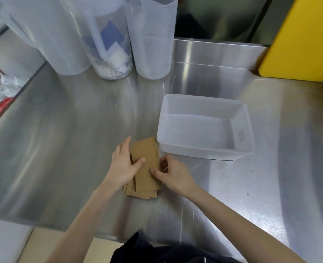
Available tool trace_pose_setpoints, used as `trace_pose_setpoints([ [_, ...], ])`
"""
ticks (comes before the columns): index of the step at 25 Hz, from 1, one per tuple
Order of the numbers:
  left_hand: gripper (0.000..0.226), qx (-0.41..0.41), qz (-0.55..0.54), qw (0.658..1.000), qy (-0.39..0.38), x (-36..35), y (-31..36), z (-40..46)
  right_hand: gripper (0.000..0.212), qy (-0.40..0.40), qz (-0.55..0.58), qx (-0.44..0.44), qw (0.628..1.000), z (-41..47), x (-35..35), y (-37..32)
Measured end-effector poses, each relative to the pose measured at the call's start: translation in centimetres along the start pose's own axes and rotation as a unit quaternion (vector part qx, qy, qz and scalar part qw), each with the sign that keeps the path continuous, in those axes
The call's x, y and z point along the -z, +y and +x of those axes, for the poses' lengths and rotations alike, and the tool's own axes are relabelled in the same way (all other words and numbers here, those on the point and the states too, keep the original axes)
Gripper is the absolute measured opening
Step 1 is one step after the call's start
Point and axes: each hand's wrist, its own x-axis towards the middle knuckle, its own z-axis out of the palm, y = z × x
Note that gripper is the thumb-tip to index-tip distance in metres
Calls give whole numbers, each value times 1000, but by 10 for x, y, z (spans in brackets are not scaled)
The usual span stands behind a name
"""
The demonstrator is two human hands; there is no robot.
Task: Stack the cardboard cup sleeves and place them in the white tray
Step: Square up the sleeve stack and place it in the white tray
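A stack of flat brown cardboard cup sleeves (146,155) lies on the steel counter, its lower ends fanned out unevenly. My left hand (123,166) presses against the stack's left side, thumb on top. My right hand (171,172) pinches the stack's right edge with thumb and fingers. The white tray (241,118) stands empty just to the right and beyond the stack, its near left corner almost touching the sleeves.
Three tall translucent plastic containers (109,38) stand at the back of the counter (71,130). A yellow board (299,40) leans at the back right. The counter's left edge drops off to white bags and a red object (3,106). A raised steel ledge (219,50) runs behind the tray.
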Motion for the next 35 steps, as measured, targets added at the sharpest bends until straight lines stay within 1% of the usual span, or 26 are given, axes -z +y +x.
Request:
trace_pose_setpoints([
  [2,82,59,-38,997,-14,-3,-10,2,36,-3,-11,1,1000,0,-1,-1],
  [4,83,92,-88,991,-44,-3,-18,3,38,0,-21,4,1000,1,-2,0],
  [5,80,98,-117,987,-54,-4,-20,4,41,5,-29,9,1000,1,-3,1],
  [8,62,97,-177,977,-64,-5,-18,-1,54,10,-29,17,999,4,-7,4],
  [10,57,99,-191,975,-60,-5,-17,-3,62,-11,12,-19,1000,8,-7,6],
  [13,58,99,-210,972,-43,-6,-14,-7,68,-58,94,-92,990,16,-11,6],
  [17,59,99,-242,965,-33,-8,-16,-13,61,-87,165,-133,973,21,-20,2],
  [20,61,113,-290,949,-53,-7,-24,-17,57,-122,212,-140,959,22,-22,1],
  [23,59,102,-333,935,-68,-3,-27,-23,52,-158,231,-130,951,25,-25,3],
  [24,59,98,-345,931,-71,-3,-29,-25,55,-164,235,-126,950,23,-25,2],
  [25,61,93,-358,926,-78,-2,-32,-27,63,-166,237,-121,949,22,-27,2],
  [26,68,88,-368,921,-88,-2,-35,-29,76,-168,236,-120,949,21,-29,3],
  [27,78,86,-377,917,-98,-2,-38,-31,84,-169,233,-120,950,19,-29,4],
  [28,87,86,-381,914,-109,-2,-40,-34,83,-169,227,-117,952,15,-29,6],
  [29,92,85,-376,915,-116,-3,-41,-36,77,-168,221,-111,954,11,-27,9],
  [31,89,74,-359,922,-121,-6,-37,-41,70,-159,204,-86,962,1,-21,13],
  [35,87,44,-364,922,-128,-16,-25,-48,70,-123,180,-20,976,-16,-5,22],
])
